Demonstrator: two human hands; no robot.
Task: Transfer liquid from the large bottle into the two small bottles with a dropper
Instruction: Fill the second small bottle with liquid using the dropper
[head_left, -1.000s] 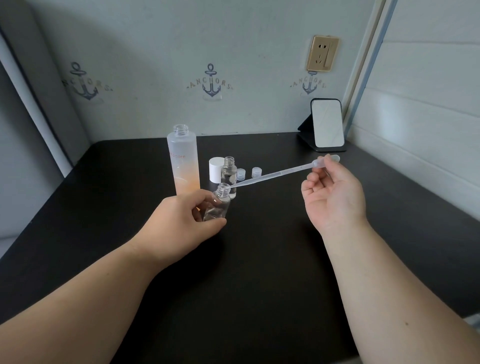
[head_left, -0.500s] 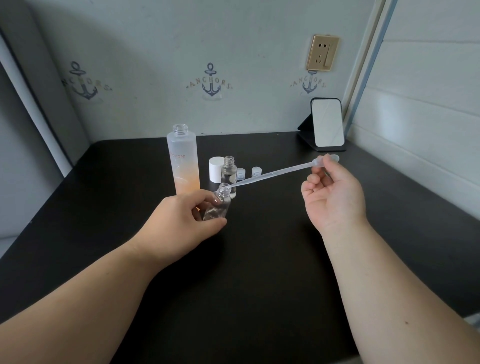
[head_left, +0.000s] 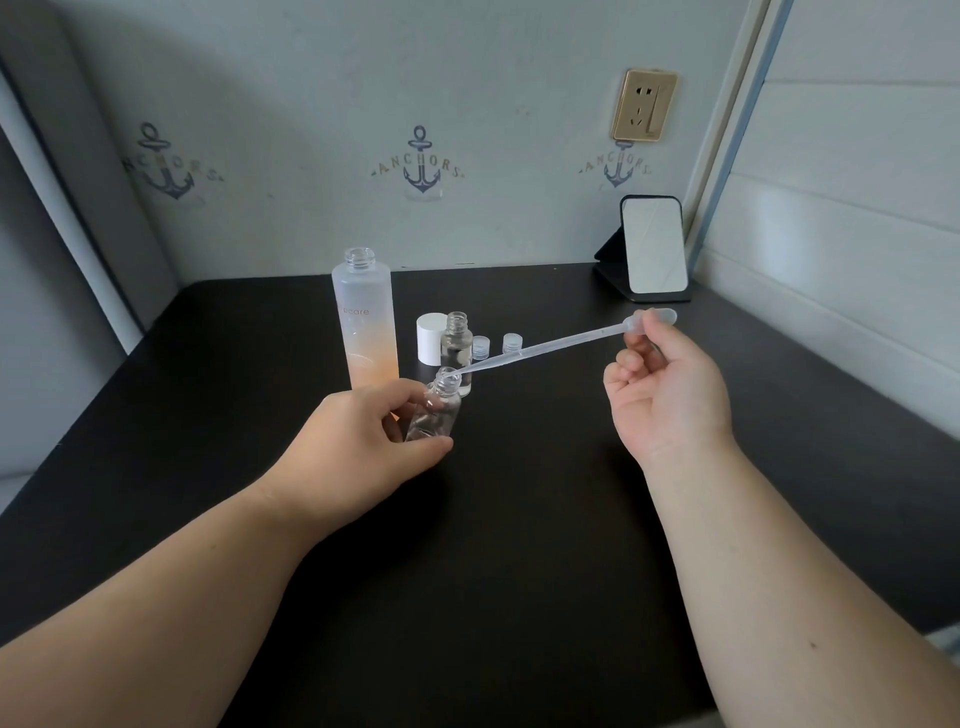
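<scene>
Left grip (head_left: 363, 441): fingers and thumb curled round the clear small plastic bottle (head_left: 434, 410), which is tilted with its open neck toward the right and held just above the matte black counter (head_left: 519, 519). Right grip (head_left: 662, 387): thumb and fingertips pinch the bulb end of the long translucent plastic dropper (head_left: 550, 345); remaining fingers loosely curled, palm facing left. Dropper slopes down to the left, tip at the mouth of the held bottle; whether the tip is inside the neck or only at the rim cannot be told. Liquid level in the held bottle not readable.

Just behind the held bottle: second clear small bottle (head_left: 456, 351), upright, uncapped, standing on the counter. To its left, touching or nearly so, white cylindrical cap (head_left: 430, 338), upright. To its right, two small pale ribbed caps (head_left: 481, 346) (head_left: 511, 343), side by side, apart from each other.

Left of this group: tall frosted cylindrical large bottle (head_left: 366, 322), upright, uncapped, orange tint in the lower part, clear-white above, partial lettering "care" visible.

Far right corner of counter: rectangular mirror on a black folding stand (head_left: 653, 249), leaning back. Wall behind: gold-coloured socket plate (head_left: 644, 105); three anchor prints (head_left: 422, 162).
</scene>
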